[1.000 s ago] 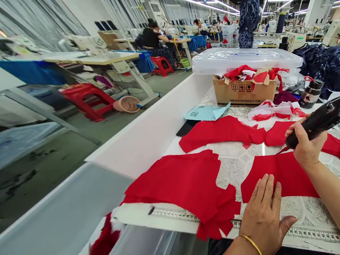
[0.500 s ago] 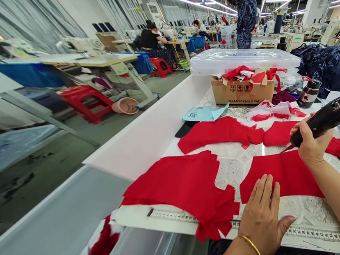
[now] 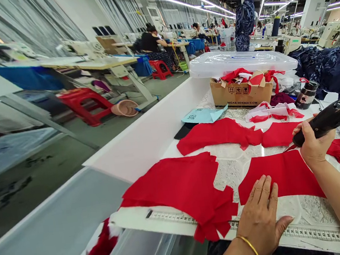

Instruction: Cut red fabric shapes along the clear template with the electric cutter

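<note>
Red fabric piece (image 3: 282, 173) lies flat on desk (image 3: 230, 163). Left hand (image 3: 260, 209), flat, grasping nothing, rests on near edge, seemingly to prevent slipping; right hand (image 3: 316, 144) grips black handheld tool (image 3: 338, 114), tip angled toward far edge.

On the front of the cardboard box (image 3: 225, 96), "MEAS:30X30X15 CM" is printed in black capitals and figures. Above that line, three square handling symbols are set in a row; in the leftmost, upward-pointing arrows can be made out. Along the table's near edge, a centimetre-style scale is carried by the white measuring tape (image 3: 313, 232), on which 38, 39, 40 and 41 can be read in black; a 22 is shown farther left, beside the red cloth (image 3: 176, 180). A QR-like square code is printed on the light-blue card (image 3: 212, 116). The lettering on the dark jar (image 3: 306, 96) is too small to be read.
</note>
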A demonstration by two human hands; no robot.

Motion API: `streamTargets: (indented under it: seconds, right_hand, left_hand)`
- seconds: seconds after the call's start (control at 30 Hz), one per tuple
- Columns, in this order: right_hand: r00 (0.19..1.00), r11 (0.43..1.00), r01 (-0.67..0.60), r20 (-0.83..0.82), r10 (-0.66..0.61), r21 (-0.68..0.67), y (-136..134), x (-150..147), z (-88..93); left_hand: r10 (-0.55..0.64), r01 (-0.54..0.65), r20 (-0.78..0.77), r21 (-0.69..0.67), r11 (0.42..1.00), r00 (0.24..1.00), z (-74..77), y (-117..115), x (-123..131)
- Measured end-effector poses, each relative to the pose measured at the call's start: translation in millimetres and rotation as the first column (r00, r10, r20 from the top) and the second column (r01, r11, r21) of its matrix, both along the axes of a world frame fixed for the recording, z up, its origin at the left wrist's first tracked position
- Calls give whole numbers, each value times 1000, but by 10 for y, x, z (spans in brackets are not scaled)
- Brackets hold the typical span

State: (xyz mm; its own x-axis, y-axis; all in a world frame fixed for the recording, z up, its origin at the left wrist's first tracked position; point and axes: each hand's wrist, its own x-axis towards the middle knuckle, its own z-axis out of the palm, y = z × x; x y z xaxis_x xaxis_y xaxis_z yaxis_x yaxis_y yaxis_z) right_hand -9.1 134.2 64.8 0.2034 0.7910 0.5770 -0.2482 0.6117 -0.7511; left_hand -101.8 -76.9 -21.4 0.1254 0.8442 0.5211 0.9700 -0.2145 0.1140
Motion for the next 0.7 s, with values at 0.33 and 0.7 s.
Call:
streamTargets:
  seconds: [0.33, 0.7]
  right_hand:
    - [997, 997, 78, -13, -78, 27, 123, 151, -17]
    - [992, 992, 125, 0, -125, 9, 109, 117, -5]
  left_hand:
    - [-30, 29, -30, -35, 999, 999, 68, -14, -45]
    - [-38, 38, -22, 1, 999, 999, 56, -2, -38]
